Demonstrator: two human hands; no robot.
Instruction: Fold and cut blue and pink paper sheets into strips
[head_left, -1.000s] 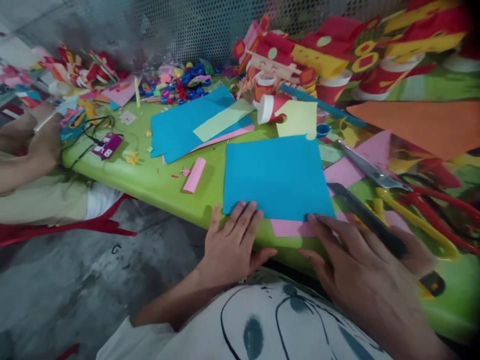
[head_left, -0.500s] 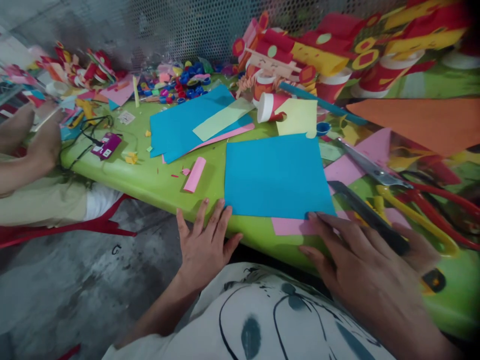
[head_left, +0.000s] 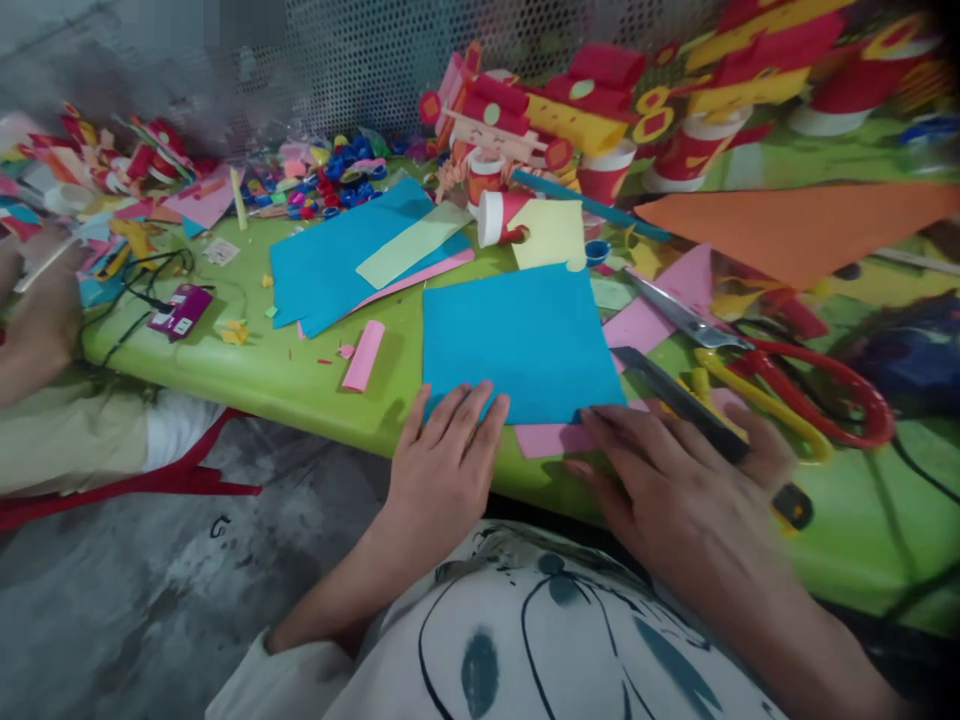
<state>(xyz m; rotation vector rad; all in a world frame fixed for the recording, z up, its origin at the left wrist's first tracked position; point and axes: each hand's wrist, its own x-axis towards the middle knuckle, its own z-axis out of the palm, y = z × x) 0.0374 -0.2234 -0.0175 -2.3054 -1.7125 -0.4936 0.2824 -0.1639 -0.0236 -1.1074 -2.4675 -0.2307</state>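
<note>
A blue sheet (head_left: 517,335) lies flat near the table's front edge, partly over a pink sheet (head_left: 544,441). My left hand (head_left: 450,455) rests palm down, its outstretched fingertips on the blue sheet's lower left edge. At the lower right corner are the fingertips of my right hand (head_left: 682,490), with its thumb held apart. A black utility knife (head_left: 679,398) lies partly beneath the outer fingers of that hand; whether they grip it cannot be seen. Beyond it are red-handled scissors (head_left: 697,325) and a yellow-handled tool (head_left: 772,410). Left of the blue sheet lies a pink paper roll (head_left: 364,356).
More blue sheets (head_left: 330,255) with a pale green strip (head_left: 412,245) lie behind. A tipped paper cup (head_left: 493,218), paper figures (head_left: 491,115) and orange paper (head_left: 795,225) stand or lie further back. Another person's hand (head_left: 45,300) is at left, near a purple box (head_left: 180,312).
My left hand has moved right from beside the blue sheet onto its lower edge. My right hand keeps its place at the corner. The whole view has shifted slightly.
</note>
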